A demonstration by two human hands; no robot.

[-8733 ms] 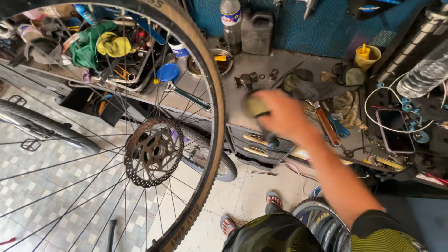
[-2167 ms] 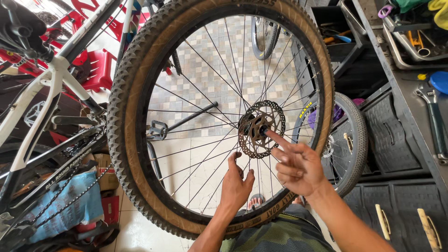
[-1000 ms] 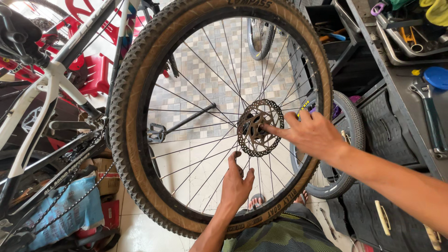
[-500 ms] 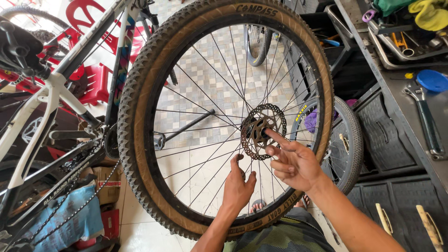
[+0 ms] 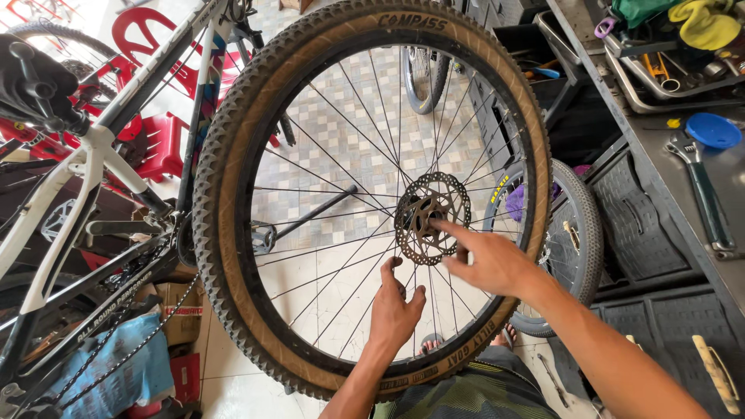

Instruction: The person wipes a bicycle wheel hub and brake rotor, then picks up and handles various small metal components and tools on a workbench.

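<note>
Both hands are at a big bike wheel (image 5: 233,233) held upright in the middle of the view. Left hand (image 5: 394,309) is open, fingers up among the spokes (image 5: 326,163), below the hub. Right hand (image 5: 485,260) is open too, its fingertip touching the round metal disc (image 5: 432,218). Far right, a wrench (image 5: 702,194) lies on the counter (image 5: 660,147).

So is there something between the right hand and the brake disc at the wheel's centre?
Nothing visible. The right hand reaches the brake disc from the open side, its fingers already at the hub. The spokes lie behind the disc.
</note>
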